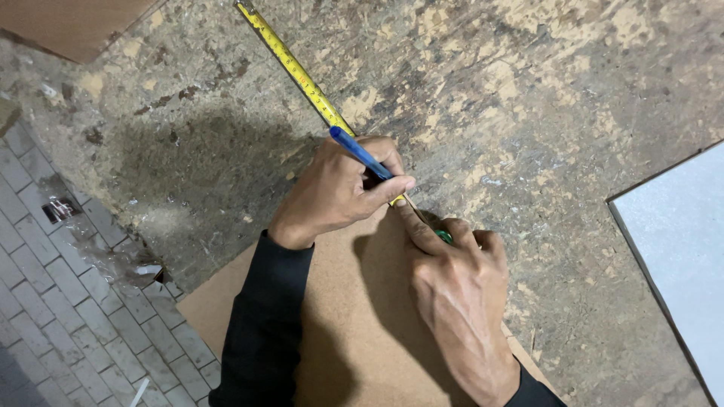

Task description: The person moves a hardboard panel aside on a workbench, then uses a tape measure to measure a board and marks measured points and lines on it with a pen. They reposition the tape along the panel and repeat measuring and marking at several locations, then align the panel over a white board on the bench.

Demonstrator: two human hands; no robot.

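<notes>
At the bottom of the frame a brown board (354,324) lies under both wrists. Right of centre, the right hand (460,290) is curled shut over a green tape case (445,237), forefinger pressing the blade down at the board's edge. Just above, the left hand (339,192) pinches a blue pen (360,153) closed between thumb and fingers — tip at the tape. The yellow tape (290,64) runs to the upper left over the worn bench (528,98). For a true mark, the blade is best kept flat and taut — pen held upright.
</notes>
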